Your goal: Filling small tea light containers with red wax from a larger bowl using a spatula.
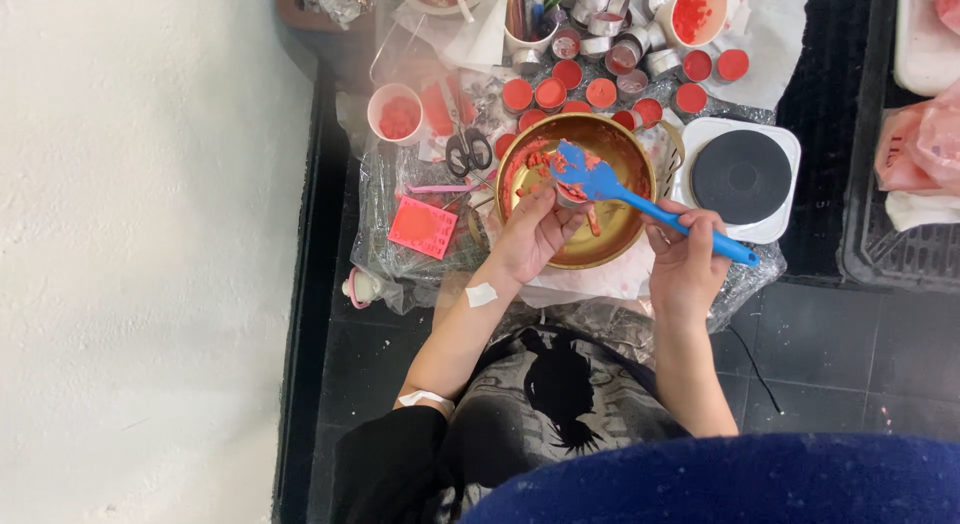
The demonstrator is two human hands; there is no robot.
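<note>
A gold metal bowl point(610, 239) smeared with red wax-like paste sits on crinkled plastic in front of me. My left hand point(530, 234) holds a small metal cup point(570, 195) over the bowl. My right hand point(685, 259) grips the handle of a blue spatula point(600, 182), whose blade rests at the small cup, carrying red paste. Several small round tins filled with red point(575, 89) stand in rows just beyond the bowl.
A white hotplate with a black disc point(742, 176) sits right of the bowl. Scissors point(468, 152), a pink square mould point(423, 227) and a cup of red pieces point(397, 114) lie left. A white wall fills the left side; dark mats point(900, 254) lie right.
</note>
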